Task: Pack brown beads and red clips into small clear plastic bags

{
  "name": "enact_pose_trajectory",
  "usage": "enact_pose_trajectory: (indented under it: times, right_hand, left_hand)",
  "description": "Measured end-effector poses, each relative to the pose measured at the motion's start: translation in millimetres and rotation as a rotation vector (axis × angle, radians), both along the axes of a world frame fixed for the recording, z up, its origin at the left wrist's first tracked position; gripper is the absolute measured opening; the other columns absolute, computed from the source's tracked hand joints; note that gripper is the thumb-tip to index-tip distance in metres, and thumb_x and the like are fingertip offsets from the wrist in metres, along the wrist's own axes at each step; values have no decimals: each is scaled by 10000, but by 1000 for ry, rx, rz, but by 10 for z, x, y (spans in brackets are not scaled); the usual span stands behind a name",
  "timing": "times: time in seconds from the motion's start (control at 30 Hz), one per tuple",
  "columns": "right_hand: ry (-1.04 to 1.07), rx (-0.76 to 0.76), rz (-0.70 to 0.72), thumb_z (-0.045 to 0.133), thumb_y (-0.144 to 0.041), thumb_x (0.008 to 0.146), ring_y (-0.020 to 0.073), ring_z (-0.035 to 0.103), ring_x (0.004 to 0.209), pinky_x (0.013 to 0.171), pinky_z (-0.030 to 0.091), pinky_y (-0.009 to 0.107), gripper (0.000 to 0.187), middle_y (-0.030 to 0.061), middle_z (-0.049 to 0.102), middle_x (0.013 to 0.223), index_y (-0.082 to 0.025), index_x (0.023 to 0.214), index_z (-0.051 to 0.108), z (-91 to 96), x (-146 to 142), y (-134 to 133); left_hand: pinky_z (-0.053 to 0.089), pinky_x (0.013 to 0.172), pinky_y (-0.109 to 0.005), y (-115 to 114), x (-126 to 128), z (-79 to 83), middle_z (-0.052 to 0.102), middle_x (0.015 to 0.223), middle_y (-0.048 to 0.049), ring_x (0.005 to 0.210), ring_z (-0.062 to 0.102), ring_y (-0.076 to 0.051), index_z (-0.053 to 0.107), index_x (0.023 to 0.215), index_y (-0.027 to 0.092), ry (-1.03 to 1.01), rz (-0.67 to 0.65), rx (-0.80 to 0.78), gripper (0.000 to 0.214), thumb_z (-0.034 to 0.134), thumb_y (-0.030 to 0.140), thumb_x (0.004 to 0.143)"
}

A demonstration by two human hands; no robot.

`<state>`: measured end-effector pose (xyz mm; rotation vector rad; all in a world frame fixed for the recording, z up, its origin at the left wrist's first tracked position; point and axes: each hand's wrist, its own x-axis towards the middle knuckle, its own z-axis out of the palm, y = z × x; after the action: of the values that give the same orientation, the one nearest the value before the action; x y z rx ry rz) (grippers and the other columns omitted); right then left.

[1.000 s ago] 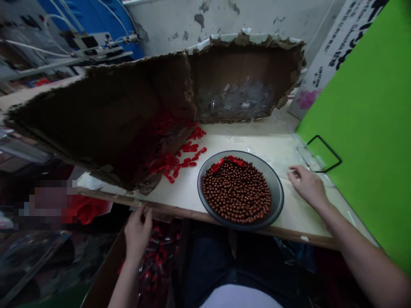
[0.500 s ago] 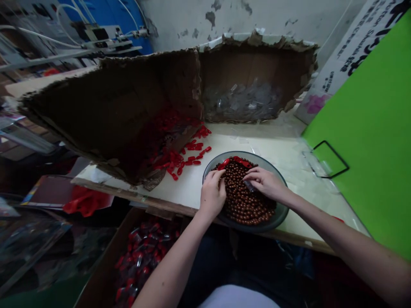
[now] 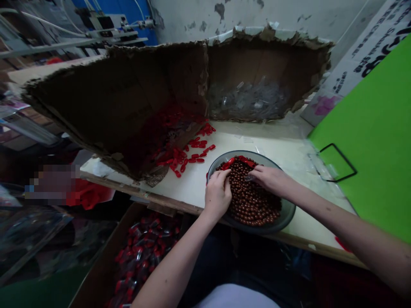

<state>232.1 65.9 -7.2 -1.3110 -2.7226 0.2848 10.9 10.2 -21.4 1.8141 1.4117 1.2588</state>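
Probably a small assembly workshop: torn cardboard boxes (image 3: 266, 55), loose red plastic parts (image 3: 183, 156), a peeling wall (image 3: 221, 13)

Glossy brown beads (image 3: 253, 201) fill a grey bowl (image 3: 282, 218) beside red clips (image 3: 192, 156).

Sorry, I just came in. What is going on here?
A person has both hands over a grey plate of brown beads. The left hand rests among the beads, and the right hand holds a small clear piece at its fingertips. Loose red pieces lie on the white table beside the plate.
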Motion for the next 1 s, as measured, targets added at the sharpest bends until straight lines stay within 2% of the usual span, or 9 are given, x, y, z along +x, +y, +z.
enact_pose_trajectory:
  times: [0.13, 0.3, 0.4, 0.5, 0.57, 0.63, 0.73, 0.83, 1.0]
  right_hand:
    - [-171, 75, 27, 399, -63, 888, 225, 627, 791, 657, 472, 314, 263, 145, 639, 937, -133, 921, 650, -23, -177, 49]
    - [-96, -8, 154, 452, -85, 890, 189, 644, 875, 767, 491, 291, 242, 97, 665, 983, -166, 976, 663, -200, -469, -40]
    - [128, -157, 122, 512, -127, 872, 188, 650, 968, 876, 490, 308, 247, 79, 690, 1063, -187, 1054, 669, -227, -435, -62]
    - [506, -455, -11, 569, -270, 871, 213, 643, 1048, 960, 475, 365, 249, 62, 706, 1119, -202, 1083, 680, -185, -302, -88]
    - [692, -633, -106, 601, -358, 850, 227, 649, 1053, 951, 490, 389, 304, 59, 706, 1145, -206, 1099, 684, -142, -219, -131]
    - [836, -725, -204, 647, -412, 810, 238, 664, 1029, 925, 510, 398, 365, 67, 711, 1142, -200, 1104, 688, -97, -156, -193]
    - [945, -746, -306, 704, -430, 763, 245, 679, 1000, 909, 520, 397, 397, 74, 732, 1091, -198, 1086, 699, -17, -89, -290]
    - [1005, -699, -343, 719, -423, 756, 240, 688, 967, 887, 529, 388, 397, 69, 741, 1053, -204, 1087, 696, 84, -46, -354]
    - [1036, -595, -345, 736, -404, 737, 208, 687, 878, 829, 538, 373, 383, 66, 733, 1022, -196, 1052, 667, 267, -55, -409]
  left_hand:
    - [475, 960, -351, 6, 5, -6, 639, 1112, -97, 1041, 597, -196, 622, 1125, 183, 28, 11, 3, 302, 420, 121, 910]
    - [487, 939, -359, 13, 10, -11, 642, 1101, -97, 1024, 606, -203, 626, 1126, 191, 64, 33, -13, 315, 420, 111, 901]
    - [486, 934, -357, 14, 7, -16, 645, 1093, -96, 1020, 609, -203, 630, 1124, 195, 74, 26, -21, 330, 412, 100, 896]
    - [481, 941, -348, 22, 3, -16, 646, 1096, -101, 1022, 610, -198, 635, 1120, 182, 49, 18, -20, 340, 402, 86, 892]
    - [477, 945, -342, 35, -2, -13, 649, 1097, -104, 1027, 611, -195, 638, 1113, 172, 15, 16, -18, 338, 403, 81, 889]
    - [471, 953, -342, 53, -8, -10, 657, 1098, -102, 1034, 612, -194, 645, 1099, 169, -24, 12, -16, 323, 416, 87, 887]
    - [463, 963, -348, 76, -11, 6, 666, 1104, -95, 1046, 613, -197, 650, 1095, 178, -114, -12, -36, 288, 454, 131, 889]
    - [480, 924, -339, 73, 21, 65, 671, 1088, -96, 1010, 629, -196, 634, 1132, 180, -249, -83, -132, 284, 501, 187, 881]
    - [506, 847, -308, 10, 183, 213, 683, 978, -84, 913, 651, -181, 565, 1229, 162, -491, -351, -337, 443, 631, 200, 793]
